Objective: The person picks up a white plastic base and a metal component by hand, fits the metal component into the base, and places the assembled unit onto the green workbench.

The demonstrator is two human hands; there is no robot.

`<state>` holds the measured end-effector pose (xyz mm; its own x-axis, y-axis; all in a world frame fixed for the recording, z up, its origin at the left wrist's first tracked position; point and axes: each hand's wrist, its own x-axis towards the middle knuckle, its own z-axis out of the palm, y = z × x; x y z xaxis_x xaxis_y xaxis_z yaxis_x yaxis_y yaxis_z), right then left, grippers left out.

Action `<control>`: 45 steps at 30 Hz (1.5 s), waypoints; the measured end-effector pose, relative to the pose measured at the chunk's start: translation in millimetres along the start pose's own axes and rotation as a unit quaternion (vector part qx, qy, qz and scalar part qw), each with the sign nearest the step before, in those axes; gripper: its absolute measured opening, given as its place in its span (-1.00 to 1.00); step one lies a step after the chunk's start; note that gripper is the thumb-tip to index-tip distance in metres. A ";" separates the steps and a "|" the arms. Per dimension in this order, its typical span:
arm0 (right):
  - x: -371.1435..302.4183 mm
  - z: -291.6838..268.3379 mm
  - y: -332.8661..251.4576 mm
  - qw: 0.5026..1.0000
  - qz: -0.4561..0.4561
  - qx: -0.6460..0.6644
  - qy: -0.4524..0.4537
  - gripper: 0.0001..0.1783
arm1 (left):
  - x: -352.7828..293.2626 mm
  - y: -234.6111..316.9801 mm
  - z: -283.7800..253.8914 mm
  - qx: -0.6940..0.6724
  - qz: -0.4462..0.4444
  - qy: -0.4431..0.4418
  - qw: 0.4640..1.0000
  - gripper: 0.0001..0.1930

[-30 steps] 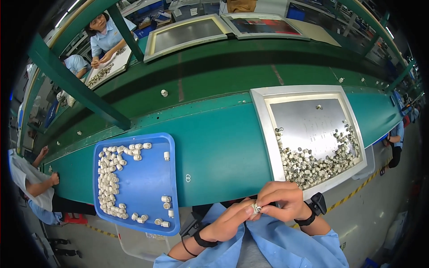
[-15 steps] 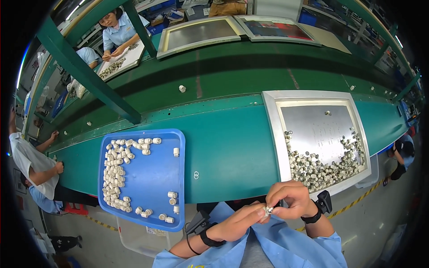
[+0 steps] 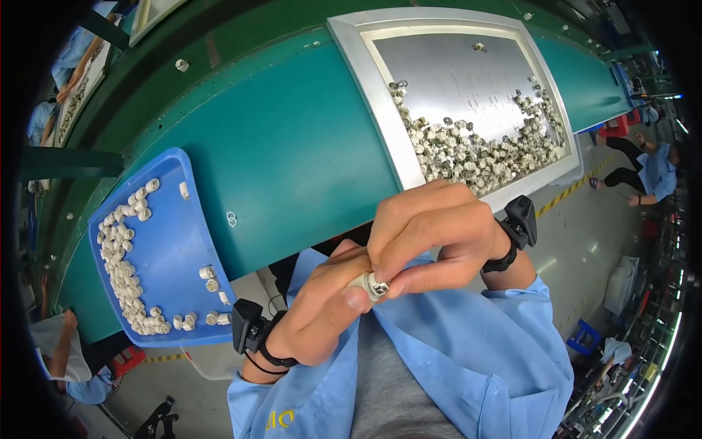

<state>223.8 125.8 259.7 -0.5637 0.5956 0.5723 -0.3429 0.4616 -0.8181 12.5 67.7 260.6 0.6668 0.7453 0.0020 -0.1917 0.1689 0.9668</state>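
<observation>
In front of my chest, my left hand (image 3: 322, 311) is closed round a small white cylindrical fitting (image 3: 374, 285), held between thumb and fingers. Dark metal bits show in its exposed end. My right hand (image 3: 439, 238) pinches at that same end with thumb and forefinger; its fingertips touch the fitting and hide part of it. Beyond my right hand lies a silver-framed metal tray (image 3: 374, 91) with a heap of small white and dark metal pieces (image 3: 475, 157). Left of my hands, a blue tray (image 3: 164, 245) holds many white cylindrical fittings (image 3: 117, 263), mostly along its left side.
Two small white rings (image 3: 232, 219) lie on the green bench (image 3: 292, 139) between the trays. A lone white piece (image 3: 181, 65) sits farther back. Other people are at the left edge and at the right (image 3: 658, 175). A green post (image 3: 73, 162) stands left.
The view has swung down and to the right, so both trays appear farther left and the hands larger. Both hands stay on the fitting, whose end now faces more into view.
</observation>
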 end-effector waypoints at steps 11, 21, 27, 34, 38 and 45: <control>-7.6 1.6 9.8 1.000 -0.021 0.015 -0.002 -0.85 | -2.6 -6.2 -1.0 -0.026 -0.027 -0.011 0.999 -0.55; -7.5 5.7 8.1 1.000 -0.015 -0.010 0.021 -0.85 | -5.3 -5.7 -1.1 -0.038 -0.022 -0.004 0.999 -0.54; -2.6 -4.0 12.8 1.000 -0.028 -0.013 -0.003 -0.84 | 1.1 -8.0 -3.5 -0.027 -0.019 0.010 0.999 -0.55; 16.4 17.9 -11.5 0.995 -0.021 -0.101 0.003 -0.79 | -20.8 16.2 4.7 -0.086 -0.030 0.113 0.989 -0.59; 38.0 51.8 -28.6 0.972 -0.001 -0.227 0.054 -0.69 | -28.7 34.4 2.5 -0.066 0.015 0.160 0.985 -0.67; 63.1 81.8 -48.5 0.889 -0.034 -0.449 0.082 -0.55 | -46.7 49.3 9.3 -0.082 0.044 0.212 0.973 -0.73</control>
<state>143.3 87.2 330.9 -0.4225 0.5995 0.6798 0.4065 0.7957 -0.4490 -21.4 35.2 310.5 0.2926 0.9546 -0.0565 -0.3698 0.1675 0.9139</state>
